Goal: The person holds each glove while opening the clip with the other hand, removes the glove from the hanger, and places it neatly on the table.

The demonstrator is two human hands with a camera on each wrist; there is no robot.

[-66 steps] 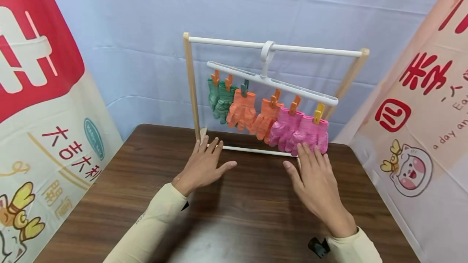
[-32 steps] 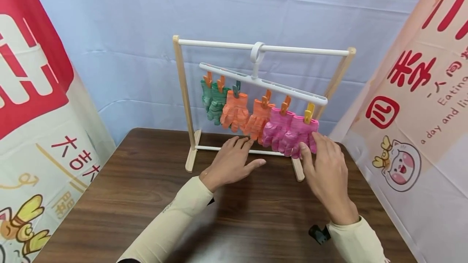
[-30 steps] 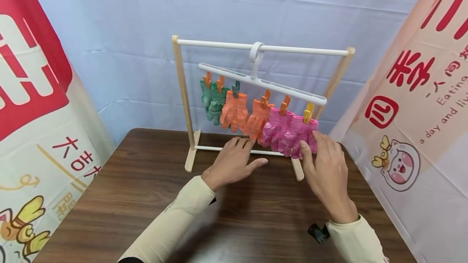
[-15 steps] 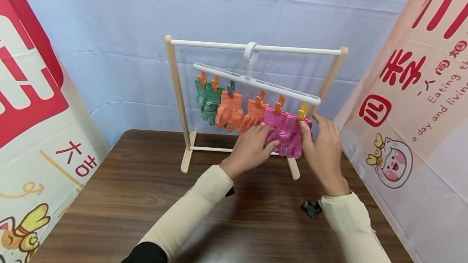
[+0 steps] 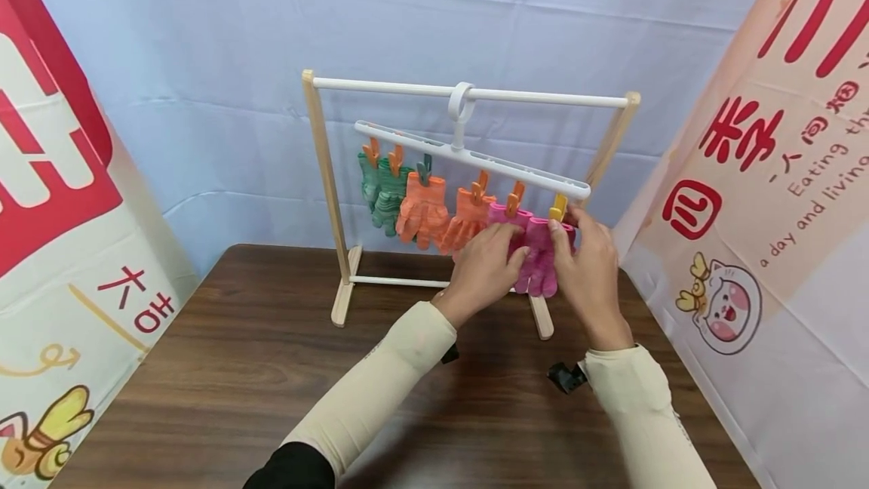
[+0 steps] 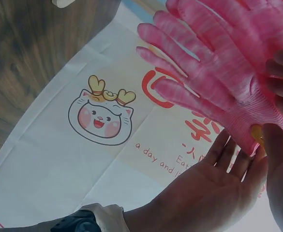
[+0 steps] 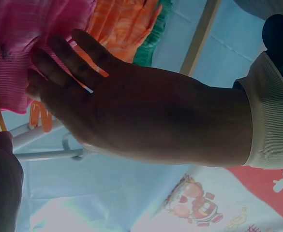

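A row of small knit gloves hangs from a white hanger (image 5: 509, 167) by clothespins. My right hand (image 5: 591, 270) is at the rightmost pink glove (image 5: 541, 266). Its thumb presses the yellow clothespin (image 5: 558, 207) on that glove's cuff, while the other fingers reach behind the cuff, as the left wrist view shows at the yellow clothespin (image 6: 256, 131). My left hand (image 5: 485, 270) is in front of the other pink glove (image 5: 505, 213), covering much of it. In the right wrist view the left hand's (image 7: 156, 111) fingers are loosely extended against the pink fabric, thumb side near the cuff.
The hanger hooks over the top rail (image 5: 543, 98) of a rack with wooden posts (image 5: 324, 172). Orange gloves (image 5: 422, 210) and green gloves (image 5: 390, 198) hang farther left. The rack stands near the back of a dark wooden table (image 5: 271, 368), before a pale cloth backdrop (image 5: 237, 36).
Both hands have come up from near the table to the pink gloves. The left moved right and up; the right thumb has reached the yellow clothespin. The view has turned slightly right.
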